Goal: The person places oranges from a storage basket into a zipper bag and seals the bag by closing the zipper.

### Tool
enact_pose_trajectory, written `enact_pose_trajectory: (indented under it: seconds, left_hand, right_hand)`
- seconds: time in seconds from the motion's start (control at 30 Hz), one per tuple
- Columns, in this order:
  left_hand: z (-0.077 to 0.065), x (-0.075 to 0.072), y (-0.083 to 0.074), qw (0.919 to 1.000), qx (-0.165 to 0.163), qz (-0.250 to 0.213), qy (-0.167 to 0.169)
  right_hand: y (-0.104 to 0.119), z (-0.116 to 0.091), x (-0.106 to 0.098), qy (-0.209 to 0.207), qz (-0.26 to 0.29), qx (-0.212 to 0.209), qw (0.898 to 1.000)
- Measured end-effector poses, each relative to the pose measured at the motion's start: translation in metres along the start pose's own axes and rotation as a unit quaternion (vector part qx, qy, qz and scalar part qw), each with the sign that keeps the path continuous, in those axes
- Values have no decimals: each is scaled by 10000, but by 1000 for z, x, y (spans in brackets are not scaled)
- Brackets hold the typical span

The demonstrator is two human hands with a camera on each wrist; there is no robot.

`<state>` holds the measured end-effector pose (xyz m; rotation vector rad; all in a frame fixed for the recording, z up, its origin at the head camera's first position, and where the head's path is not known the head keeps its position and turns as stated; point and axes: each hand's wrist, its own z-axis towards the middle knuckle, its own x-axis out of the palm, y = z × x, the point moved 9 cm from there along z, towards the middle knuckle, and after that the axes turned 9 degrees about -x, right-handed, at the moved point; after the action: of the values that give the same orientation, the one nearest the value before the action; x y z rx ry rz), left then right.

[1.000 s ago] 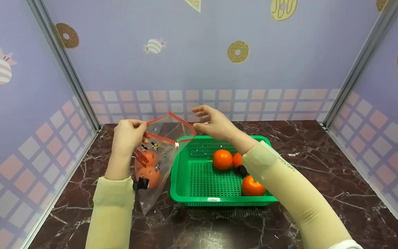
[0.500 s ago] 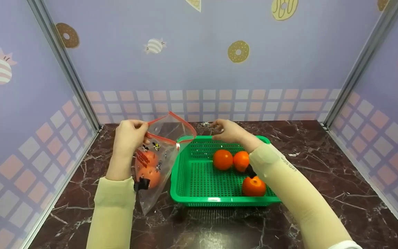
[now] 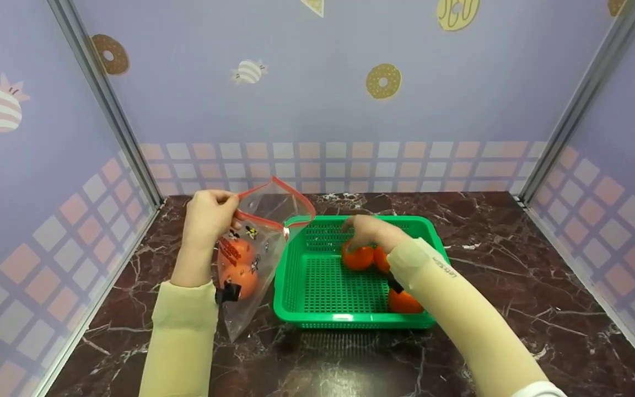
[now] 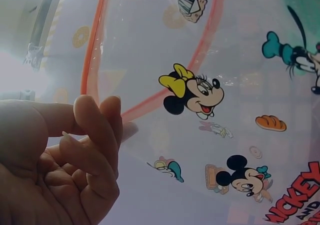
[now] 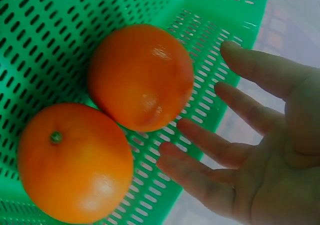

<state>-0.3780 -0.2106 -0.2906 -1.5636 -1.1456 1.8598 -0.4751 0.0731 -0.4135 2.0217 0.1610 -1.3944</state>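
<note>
My left hand (image 3: 207, 223) pinches the red-edged rim of a clear zip bag (image 3: 265, 248) between thumb and fingers, and the bag's mouth gapes. Two oranges (image 3: 242, 280) sit low in the bag, which has cartoon prints (image 4: 197, 92) on it. My right hand (image 3: 372, 231) reaches down into the green basket (image 3: 342, 318), over an orange (image 3: 358, 259). In the right wrist view the fingers (image 5: 200, 177) are spread and stay apart from that orange and its neighbour (image 5: 75, 165). A third orange (image 3: 404, 302) lies at the basket's near right, partly behind the sleeve.
The basket stands on a dark marbled tabletop (image 3: 350, 364), right beside the bag. Patterned panels (image 3: 328, 110) close off the back and both sides, with metal posts (image 3: 102, 110) at the corners.
My right hand has left the bag's mouth, moving right and then down into the basket over an orange. The left hand and bag have hardly moved.
</note>
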Motion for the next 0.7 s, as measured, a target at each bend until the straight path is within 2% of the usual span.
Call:
enact_pose_trajectory:
  seconds: [0.27, 0.53, 0.7]
  left_hand:
    - [1, 0, -1, 9999, 23, 101, -11]
    - [0, 0, 0, 10000, 5, 27, -48]
    - [1, 1, 2, 9999, 38, -34, -141]
  right_hand:
    - [-7, 0, 12, 104, 27, 246, 9996]
    - [-8, 2, 23, 228, -241, 290, 9990]
    - [-12, 1, 28, 249, -132, 387, 9989]
